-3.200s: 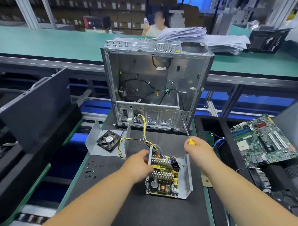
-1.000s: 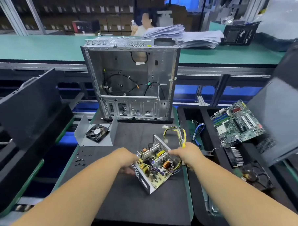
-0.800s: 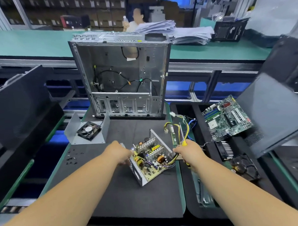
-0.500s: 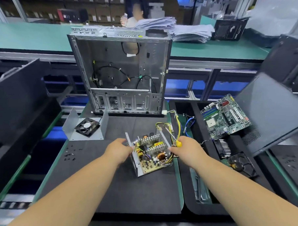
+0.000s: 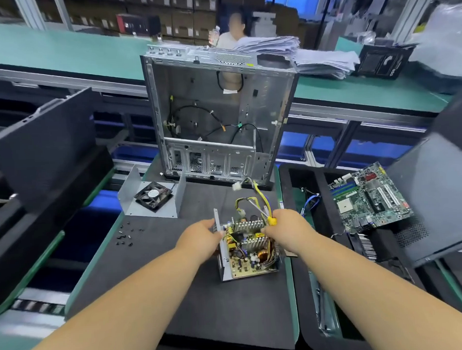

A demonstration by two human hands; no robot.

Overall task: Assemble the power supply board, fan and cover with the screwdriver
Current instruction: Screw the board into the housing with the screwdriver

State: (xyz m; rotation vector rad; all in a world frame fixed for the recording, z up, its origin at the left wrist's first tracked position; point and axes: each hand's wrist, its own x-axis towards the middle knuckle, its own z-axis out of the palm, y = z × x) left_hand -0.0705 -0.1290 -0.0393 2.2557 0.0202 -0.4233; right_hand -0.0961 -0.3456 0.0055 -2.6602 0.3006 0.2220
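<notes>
- Two hands flank the power supply board [image 5: 250, 249]: left hand [image 5: 201, 237] grips its left wall, right hand [image 5: 285, 229] pinches the screwdriver [image 5: 262, 213].
- Fan [image 5: 153, 196] in its cover [image 5: 173, 203] lies far-left, nearer the left hand.

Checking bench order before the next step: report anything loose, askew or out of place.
Small black screws lie scattered loose on the mat, in no tray. The motherboard sits tilted on the right-hand tray's edge. The fan lies loose in its cover.

Green conveyor bench [image 5: 60, 54] behind; stacked boxes [image 5: 180, 15], possibly cardboard; blue light.
</notes>
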